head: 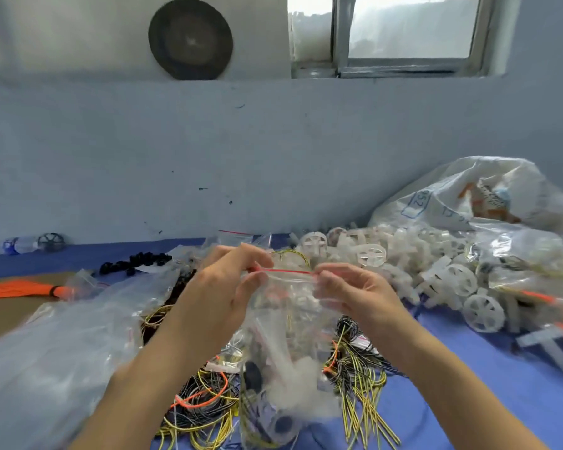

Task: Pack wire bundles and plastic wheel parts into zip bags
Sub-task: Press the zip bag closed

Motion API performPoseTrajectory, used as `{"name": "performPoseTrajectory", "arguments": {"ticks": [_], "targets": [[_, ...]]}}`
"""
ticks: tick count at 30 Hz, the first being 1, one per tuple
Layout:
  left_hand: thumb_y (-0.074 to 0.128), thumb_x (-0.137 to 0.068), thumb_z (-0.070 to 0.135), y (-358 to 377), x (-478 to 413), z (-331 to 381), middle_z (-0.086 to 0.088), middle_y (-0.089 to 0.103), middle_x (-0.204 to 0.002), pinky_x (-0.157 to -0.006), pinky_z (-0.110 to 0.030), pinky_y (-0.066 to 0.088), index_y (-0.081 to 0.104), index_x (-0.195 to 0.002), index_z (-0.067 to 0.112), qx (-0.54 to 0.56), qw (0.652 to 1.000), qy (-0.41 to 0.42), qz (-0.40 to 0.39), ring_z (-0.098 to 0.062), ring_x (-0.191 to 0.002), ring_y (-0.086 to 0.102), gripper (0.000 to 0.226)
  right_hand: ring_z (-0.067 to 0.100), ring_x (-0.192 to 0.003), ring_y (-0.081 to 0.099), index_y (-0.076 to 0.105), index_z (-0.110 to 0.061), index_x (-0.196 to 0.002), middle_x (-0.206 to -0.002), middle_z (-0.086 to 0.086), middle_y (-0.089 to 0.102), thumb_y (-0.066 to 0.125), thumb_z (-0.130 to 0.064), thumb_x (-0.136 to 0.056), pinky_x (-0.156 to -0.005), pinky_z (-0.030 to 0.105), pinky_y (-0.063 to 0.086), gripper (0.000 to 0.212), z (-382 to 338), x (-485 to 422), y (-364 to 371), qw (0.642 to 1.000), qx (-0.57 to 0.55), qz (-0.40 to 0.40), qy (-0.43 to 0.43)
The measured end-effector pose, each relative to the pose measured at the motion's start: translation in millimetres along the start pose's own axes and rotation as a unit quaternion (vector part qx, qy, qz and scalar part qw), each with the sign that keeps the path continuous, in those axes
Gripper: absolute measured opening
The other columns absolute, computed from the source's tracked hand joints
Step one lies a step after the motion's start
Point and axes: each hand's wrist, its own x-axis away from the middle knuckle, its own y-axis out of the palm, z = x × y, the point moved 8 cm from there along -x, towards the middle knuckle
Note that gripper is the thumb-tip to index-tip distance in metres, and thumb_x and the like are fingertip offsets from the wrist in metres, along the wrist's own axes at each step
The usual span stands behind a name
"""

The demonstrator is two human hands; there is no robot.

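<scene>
loose wire bundles (361, 381) lie nearest, unpacked. left hand (221, 284) and right hand (348, 290) pinch the red seal of a filled zip bag (283, 345) held above them; white plastic wheel parts (403, 264) remain heaped on the worktop (468, 401).

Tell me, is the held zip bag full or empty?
Filled: the zip bag hanging between left hand and right hand shows white and black parts inside.

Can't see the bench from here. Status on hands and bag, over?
Left hand and right hand both pinching the zip bag at its red seal strip. Bag loaded, held up over the wire bundles. Nothing in the way.
</scene>
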Motion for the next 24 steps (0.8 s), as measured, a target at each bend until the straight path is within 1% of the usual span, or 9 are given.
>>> {"name": "performPoseTrajectory", "arguments": {"ticks": [3,6,9,10,14,17,20,22,24], "targets": [[0.05,-0.091,0.038,-2.0,6.0,-10.9,0.017,0.053,-0.1,-0.078,0.0,0.037,0.052,-0.098,0.046,0.022,1.0,-0.02,0.004,0.009,-0.097,0.056,0.011,0.014,-0.079,0.064,0.078,-0.021,-0.101,-0.09,0.006,0.073,0.082,-0.039,-0.067,-0.076,0.024,0.056,0.038,9.0,-0.1,-13.3,0.999,-0.022,0.027,-0.01],[0.049,-0.089,0.042,-6.5,9.3,-20.4,0.018,0.055,-0.101,-0.079,0.0,0.036,0.052,-0.099,0.045,0.033,0.999,-0.041,0.011,0.01,-0.1,0.055,0.011,0.018,-0.086,0.065,0.074,-0.023,-0.112,-0.104,0.014,0.073,0.084,-0.041,-0.07,-0.081,0.026,0.057,0.047,16.1,-3.6,-22.0,1.0,-0.012,0.016,-0.01],[0.05,-0.089,0.041,-6.1,8.3,-17.5,0.018,0.055,-0.1,-0.081,0.0,0.037,0.053,-0.101,0.043,0.029,0.999,-0.037,0.006,0.008,-0.103,0.054,0.012,0.014,-0.091,0.069,0.076,-0.028,-0.107,-0.1,0.005,0.075,0.082,-0.058,-0.064,-0.083,0.022,0.055,0.053,29.2,-3.1,-19.6,0.999,0.038,0.004,0.003],[0.051,-0.089,0.04,-5.9,8.2,-15.7,0.018,0.056,-0.099,-0.081,0.0,0.037,0.054,-0.101,0.043,0.031,0.999,-0.035,0.002,0.007,-0.103,0.055,0.012,0.012,-0.09,0.069,0.077,-0.028,-0.103,-0.096,0.002,0.076,0.082,-0.06,-0.064,-0.082,0.021,0.055,0.05,32.7,-3.4,-19.9,0.999,0.042,0.009,0.006],[0.058,-0.091,0.032,-10.3,5.5,-18.5,0.016,0.059,-0.092,-0.078,-0.003,0.037,0.052,-0.102,0.047,0.018,0.999,-0.041,-0.025,0.002,-0.096,0.057,0.02,0.009,-0.084,0.067,0.079,-0.026,-0.095,-0.086,0.0,0.074,0.074,-0.049,-0.071,-0.081,0.022,0.055,0.034,29.3,-8.0,-21.2,0.999,0.015,0.042,-0.017],[0.06,-0.092,0.028,-10.2,5.9,-31.5,0.018,0.06,-0.092,-0.077,-0.001,0.036,0.048,-0.101,0.052,-0.026,0.992,-0.075,-0.099,0.009,-0.097,0.052,0.028,0.007,-0.078,0.064,0.079,-0.023,-0.094,-0.081,-0.002,0.073,0.072,-0.047,-0.073,-0.077,0.019,0.053,0.032,18.4,-7.6,-14.5,0.998,0.0,0.047,-0.044],[0.056,-0.095,0.037,-9.0,10.3,-43.5,0.025,0.056,-0.099,-0.072,-0.003,0.037,0.043,-0.104,0.055,-0.082,0.977,-0.11,-0.165,0.023,-0.097,0.044,0.024,0.004,-0.077,0.064,0.078,-0.026,-0.092,-0.078,-0.006,0.072,0.071,-0.046,-0.077,-0.077,0.017,0.052,0.026,8.7,-4.8,-0.3,0.997,0.027,0.028,-0.065],[0.056,-0.091,0.047,-9.6,6.1,-38.7,0.028,0.055,-0.098,-0.075,-0.002,0.035,0.046,-0.111,0.051,-0.098,0.978,-0.096,-0.157,0.023,-0.1,0.041,0.023,0.002,-0.076,0.064,0.078,-0.028,-0.091,-0.077,-0.008,0.072,0.07,-0.042,-0.08,-0.076,0.015,0.051,0.02,1.9,-3.3,8.5,0.996,0.042,0.016,-0.08],[0.052,-0.084,0.058,-9.0,-1.5,-24.7,0.031,0.052,-0.104,-0.08,-0.001,0.033,0.046,-0.114,0.05,-0.084,0.986,-0.064,-0.126,0.02,-0.105,0.041,0.032,0.0,-0.074,0.063,0.077,-0.03,-0.092,-0.077,-0.01,0.072,0.068,-0.038,-0.082,-0.072,0.014,0.049,0.016,-5.6,-1.2,17.2,0.993,0.065,0.002,-0.102]]}}
